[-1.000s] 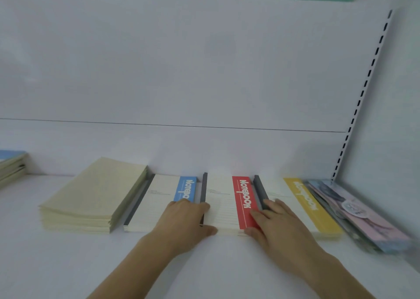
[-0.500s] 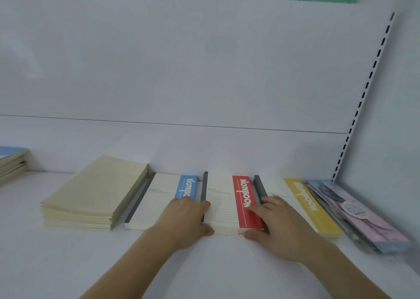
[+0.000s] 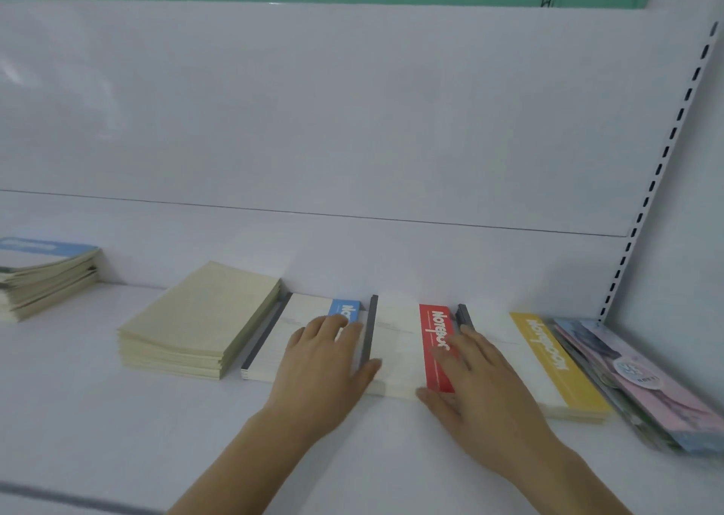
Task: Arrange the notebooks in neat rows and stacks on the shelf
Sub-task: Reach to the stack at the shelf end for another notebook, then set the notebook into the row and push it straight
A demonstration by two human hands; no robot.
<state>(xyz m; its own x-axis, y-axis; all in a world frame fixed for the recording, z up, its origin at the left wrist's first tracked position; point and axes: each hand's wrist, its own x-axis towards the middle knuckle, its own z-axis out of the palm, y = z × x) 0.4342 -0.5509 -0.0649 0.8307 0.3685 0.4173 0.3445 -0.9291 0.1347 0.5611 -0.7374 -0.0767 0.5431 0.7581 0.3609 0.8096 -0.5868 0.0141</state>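
Step in hand: squaring up the middle pile, the red-banded stack (image 3: 407,350), in the row along the back of the shelf (image 3: 98,436). This is my reading of where the hands sit.
Left hand (image 3: 325,369): at about 7 o'clock from the red-banded stack, lying flat with fingers nearly straight over the right part of the blue-banded stack (image 3: 297,334); the thumb reaches across to the front left corner of the red-banded stack. It grips nothing.
Right hand (image 3: 478,385): at about 5 o'clock from the same stack, fingers spread and nearly straight over the red band and the dark spine (image 3: 464,314) beside it, thumb at the front right corner. It presses rather than holds.
Where the notebooks lie: from 9 to 3 o'clock, a blue-topped pile (image 3: 43,275) well apart at far left, a plain cream stack (image 3: 196,322), the blue-banded stack just beside it, the red-banded stack, the yellow-banded stack (image 3: 548,365), then a slanting pile of pink and blue wrapped books (image 3: 642,381) against the right wall.
Progress: the three banded stacks look close to parallel, front edges nearly level.
Next move calls for: a light push with both thumbs toward 12 o'clock, kept even so the stack does not skew.
Left to do: the wrapped pile at 3 o'clock seems to need straightening.
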